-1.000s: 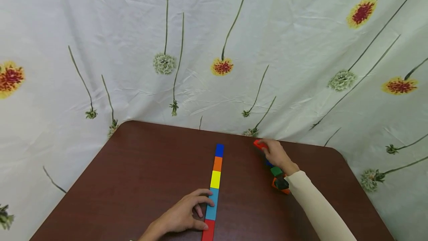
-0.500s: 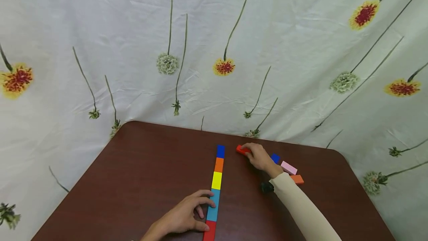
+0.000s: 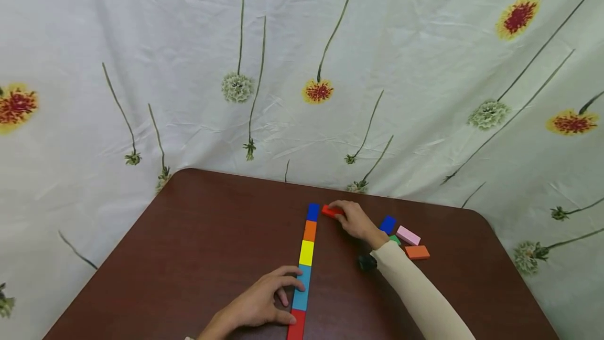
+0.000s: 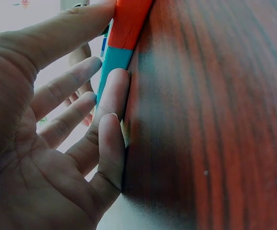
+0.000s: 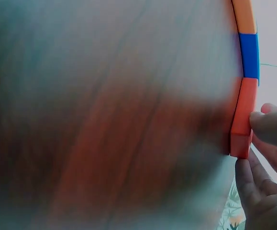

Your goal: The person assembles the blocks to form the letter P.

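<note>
A straight row of coloured blocks runs along the table: blue [image 3: 313, 211] at the far end, then orange [image 3: 310, 230], yellow [image 3: 306, 252], light blue [image 3: 300, 298] and red [image 3: 296, 328] nearest. My left hand [image 3: 259, 300] rests against its left side, thumb touching the near red block and loosely bent fingers at the light blue part. Between thumb and fingers, my right hand [image 3: 355, 220] pinches another red block [image 5: 243, 112]. In the head view this block lies just right of the blue end; in the right wrist view its end is close to the blue block [image 5: 249, 55].
Right of the right hand lie loose blocks: blue [image 3: 388, 224], pink [image 3: 408, 235], orange [image 3: 417, 252] and a partly hidden green one [image 3: 394, 238]. A dark object [image 3: 367, 262] sits at the right wrist. Behind the brown table [image 3: 226, 214] hangs a flowered cloth [image 3: 189, 67].
My right hand has carried the red block leftward from the far right to beside the row's blue end. Its arm now uncovers the pink and orange loose blocks. My left hand stays put.
</note>
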A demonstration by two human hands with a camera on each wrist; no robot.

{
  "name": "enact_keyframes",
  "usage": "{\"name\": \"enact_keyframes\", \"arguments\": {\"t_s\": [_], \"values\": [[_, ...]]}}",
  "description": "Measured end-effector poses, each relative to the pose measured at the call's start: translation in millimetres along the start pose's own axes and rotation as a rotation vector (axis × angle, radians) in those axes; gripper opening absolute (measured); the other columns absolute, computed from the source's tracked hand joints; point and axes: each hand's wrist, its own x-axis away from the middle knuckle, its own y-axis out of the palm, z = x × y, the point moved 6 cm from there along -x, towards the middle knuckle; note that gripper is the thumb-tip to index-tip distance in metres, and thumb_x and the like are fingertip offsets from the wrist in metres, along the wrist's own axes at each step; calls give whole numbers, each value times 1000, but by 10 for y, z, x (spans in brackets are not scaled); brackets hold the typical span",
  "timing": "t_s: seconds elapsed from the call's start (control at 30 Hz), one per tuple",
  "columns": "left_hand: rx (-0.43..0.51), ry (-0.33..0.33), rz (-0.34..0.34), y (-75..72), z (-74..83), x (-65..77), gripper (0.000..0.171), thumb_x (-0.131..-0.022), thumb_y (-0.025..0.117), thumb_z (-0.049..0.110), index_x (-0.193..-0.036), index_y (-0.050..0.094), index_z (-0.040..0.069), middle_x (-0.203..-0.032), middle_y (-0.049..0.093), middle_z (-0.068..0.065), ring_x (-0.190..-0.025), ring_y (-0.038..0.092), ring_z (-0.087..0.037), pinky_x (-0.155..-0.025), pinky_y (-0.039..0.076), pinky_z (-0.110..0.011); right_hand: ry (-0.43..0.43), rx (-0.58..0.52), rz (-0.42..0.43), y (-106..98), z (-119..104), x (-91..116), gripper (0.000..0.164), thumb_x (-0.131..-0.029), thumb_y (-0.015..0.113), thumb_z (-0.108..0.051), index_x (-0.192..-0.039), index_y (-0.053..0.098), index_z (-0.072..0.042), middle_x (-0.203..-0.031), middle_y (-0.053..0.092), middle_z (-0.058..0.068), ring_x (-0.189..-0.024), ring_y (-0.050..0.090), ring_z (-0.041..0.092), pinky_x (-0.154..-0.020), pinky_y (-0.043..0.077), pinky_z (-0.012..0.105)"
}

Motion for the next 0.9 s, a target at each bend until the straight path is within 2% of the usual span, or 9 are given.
{"name": "enact_keyframes", "arguments": {"t_s": [0.1, 0.3, 0.4, 0.9], "values": [[-8, 8, 3, -9, 10, 5, 41, -81, 85, 21, -118, 68, 14, -149, 46, -11, -80, 59, -5, -75, 52, -21, 35, -62, 11, 18, 1, 7, 30, -98, 63, -8, -128, 63, -6, -128, 64, 14, -109, 62, 31, -97, 51, 48], [-3, 4, -2, -18, 16, -3, 41, -82, 84, 20, -118, 68, 13, -149, 45, -12, -80, 59, -5, -75, 52, -21, 194, -236, 18, 35, 104, 58, 39, -96, 67, -10, -133, 58, -4, -133, 60, 17, -119, 59, 35, -102, 48, 49], [-5, 3, -1, -18, 19, -22, 41, -81, 84, 20, -118, 68, 13, -149, 45, -12, -80, 59, -5, -75, 52, -21, 231, -251, 25, 15, 145, 79, 40, -95, 68, -6, -133, 58, -3, -130, 61, 18, -115, 59, 34, -100, 48, 49], [-6, -12, 0, -3, 2, -9, 40, -81, 85, 20, -117, 68, 14, -148, 46, -11, -81, 59, -5, -75, 52, -21, 248, -258, 54, 54, 173, 119, 37, -93, 69, -4, -129, 61, -4, -127, 63, 17, -107, 60, 31, -96, 49, 48]]}}
